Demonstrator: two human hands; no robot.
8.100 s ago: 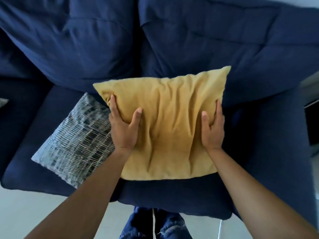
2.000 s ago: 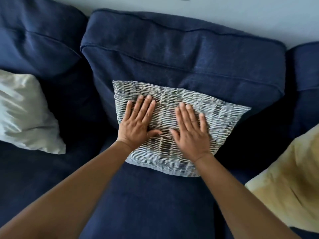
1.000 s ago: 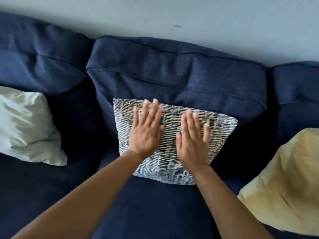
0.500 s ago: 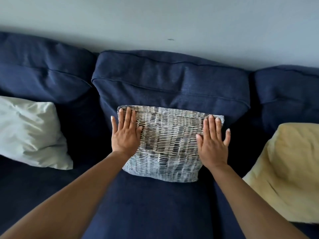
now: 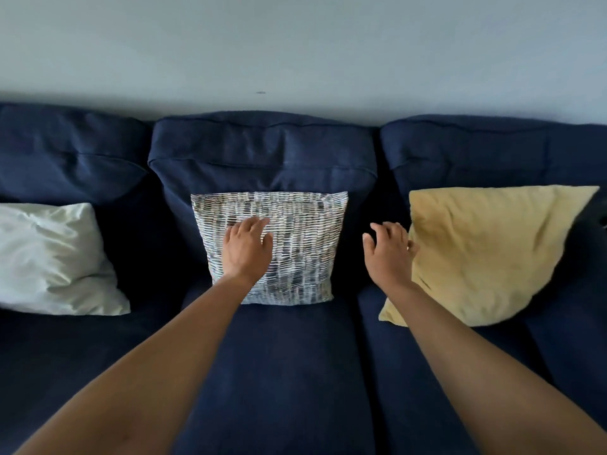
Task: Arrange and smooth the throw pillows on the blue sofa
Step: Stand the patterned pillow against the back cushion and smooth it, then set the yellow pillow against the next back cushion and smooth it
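Broadly, the sofa point(image 5: 289, 372) filled the lower view under a pale wall point(image 5: 295, 44), and it held three pillows, each leaning on a back cushion. Largest was the yellow pillow point(image 5: 486, 254) on the right seat, tilted with one corner raised. The white pillow point(image 5: 52, 261) slumped on the left seat, cut off by the frame edge. Smallest, the woven pillow point(image 5: 295, 231) stood squarely upright on the middle seat. The left hand point(image 5: 247, 249) lay open over the woven pillow's left half, fingers loosely curled, gripping nothing. The right hand point(image 5: 389, 249) was open and empty, between the woven and yellow pillows, by the yellow one's left edge. Half a second earlier both palms had framed the woven pillow's sides; since then the right hand had left it and the left had shifted inward.
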